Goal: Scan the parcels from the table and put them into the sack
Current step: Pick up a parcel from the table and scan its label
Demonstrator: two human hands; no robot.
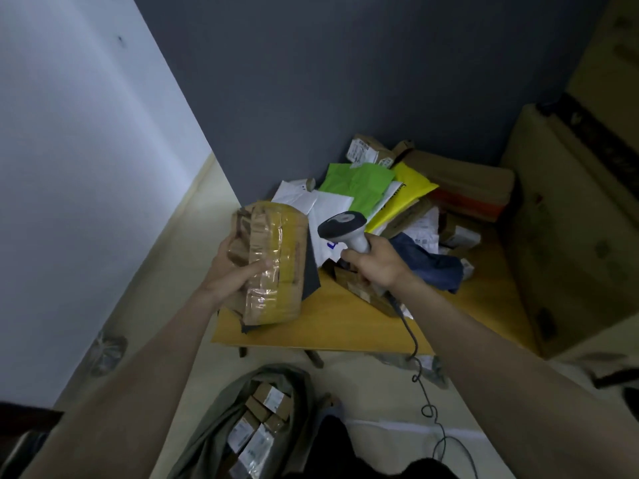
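Parcel in hand: my left hand point(238, 271) grips a brown paper-wrapped parcel bound in yellow and clear tape point(273, 264), thumb curled across its near face, fingers hidden behind it. It is lifted above the near left corner of the yellow wooden table point(332, 323).

Scanner: my right hand point(377, 261) is wrapped round the handle of the grey corded barcode scanner point(345, 229), whose head points left toward the parcel.

How it should handle: the wrap is creased and bulging, so I judge it soft and a little squashy — probably light enough for one hand. The glossy tape looks slippery, the bare paper less so.

Where to hold: I would keep my grip on the crumpled paper edge at the left, not on the tape. No label shows on the face towards me, so I may have to turn it.

Pile still to do: green, yellow and white mailers and brown boxes point(390, 191) heaped at the far side of the table against the dark wall.

Sack: the grey-green fabric sack point(221, 413) stands open on the floor near me, small labelled boxes point(262, 416) already inside — a short drop from the parcel.
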